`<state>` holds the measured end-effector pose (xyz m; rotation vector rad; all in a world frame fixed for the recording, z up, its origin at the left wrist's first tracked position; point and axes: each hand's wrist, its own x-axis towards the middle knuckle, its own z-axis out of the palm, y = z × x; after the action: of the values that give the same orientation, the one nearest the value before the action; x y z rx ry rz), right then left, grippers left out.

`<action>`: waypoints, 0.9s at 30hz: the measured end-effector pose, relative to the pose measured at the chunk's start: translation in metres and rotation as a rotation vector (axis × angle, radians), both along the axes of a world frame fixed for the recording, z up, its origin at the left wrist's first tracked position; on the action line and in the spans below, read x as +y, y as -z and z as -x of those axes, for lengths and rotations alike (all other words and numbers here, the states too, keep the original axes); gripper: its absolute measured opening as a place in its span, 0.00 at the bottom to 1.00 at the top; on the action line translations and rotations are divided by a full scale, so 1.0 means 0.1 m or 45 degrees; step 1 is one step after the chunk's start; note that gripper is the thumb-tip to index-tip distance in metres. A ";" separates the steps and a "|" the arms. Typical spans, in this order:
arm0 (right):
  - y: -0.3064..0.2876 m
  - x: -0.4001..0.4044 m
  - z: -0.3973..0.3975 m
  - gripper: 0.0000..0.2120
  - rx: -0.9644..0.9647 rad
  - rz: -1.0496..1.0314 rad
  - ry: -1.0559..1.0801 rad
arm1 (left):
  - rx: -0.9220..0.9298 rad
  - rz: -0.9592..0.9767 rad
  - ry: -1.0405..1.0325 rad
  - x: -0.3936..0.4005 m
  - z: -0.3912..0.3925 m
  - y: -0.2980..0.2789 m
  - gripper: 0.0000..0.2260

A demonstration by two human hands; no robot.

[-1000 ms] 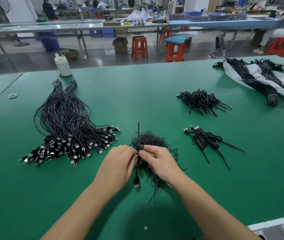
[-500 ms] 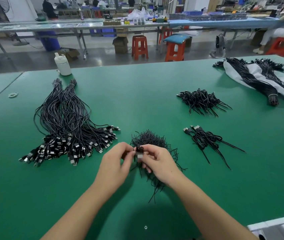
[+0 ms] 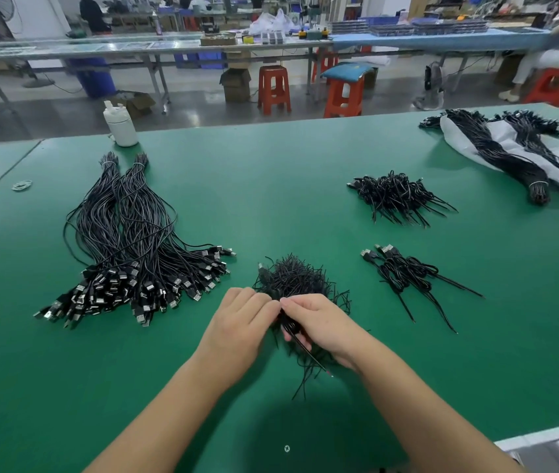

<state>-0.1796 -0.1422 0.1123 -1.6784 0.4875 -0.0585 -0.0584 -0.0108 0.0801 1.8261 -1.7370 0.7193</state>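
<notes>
Where the two hands meet near the front of the green counter (image 3: 305,172), the head view shows them clasped on one black cable (image 3: 289,327). The left hand (image 3: 240,324) curls its fingers onto it from the left. The right hand (image 3: 320,326) pinches it from above, and one thin strand trails from under that hand toward the front edge. The cable hangs just over the near side of a heap (image 3: 291,278) of short black ties, which the hands partly cover.

Nothing stands between the hands and the heap. To the left, near but apart, lie two long tied bundles (image 3: 128,247) of cables, their plugs fanned toward the front. To the right are two piles of wrapped cables: a small one (image 3: 404,271) nearby and a larger one (image 3: 394,199) behind it. At the far right, one white bag (image 3: 459,141) carries two more bundles. One white bottle (image 3: 120,126) stands at the far edge, and some loose bands (image 3: 22,185) lie far left.
</notes>
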 end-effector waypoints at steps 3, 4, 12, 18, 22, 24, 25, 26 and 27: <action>0.04 -0.12 0.00 0.15 0.041 0.007 0.088 | 0.115 0.015 -0.045 -0.13 -0.03 0.08 0.05; 0.06 -0.21 0.01 0.13 0.070 0.111 0.133 | 0.172 0.009 -0.088 -0.16 -0.06 0.13 0.07; 0.40 -1.27 0.23 0.12 0.618 1.138 0.520 | 0.549 -0.317 -0.652 0.14 -0.67 0.64 0.12; 0.59 -1.66 0.28 0.04 0.821 1.512 0.456 | 0.551 -0.284 -0.708 0.19 -0.76 0.81 0.08; 0.68 -1.63 0.27 0.08 0.769 1.636 0.464 | 0.525 -0.252 -0.716 0.20 -0.77 0.85 0.07; 0.73 -1.54 0.24 0.08 0.604 1.583 0.478 | 0.498 -0.232 -0.701 0.20 -0.76 0.85 0.09; 0.77 -1.49 0.22 0.08 0.515 1.537 0.472 | 0.487 -0.228 -0.697 0.19 -0.75 0.85 0.10; 0.82 -1.44 0.18 0.09 0.445 1.481 0.466 | 0.479 -0.227 -0.700 0.20 -0.75 0.85 0.10; 0.87 -1.38 0.15 0.10 0.394 1.421 0.458 | 0.473 -0.226 -0.710 0.20 -0.75 0.86 0.11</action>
<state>-0.1943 -0.2807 0.0254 -2.6790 1.1200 -0.3962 0.0162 0.0092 -0.0056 2.4210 -1.0865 0.3897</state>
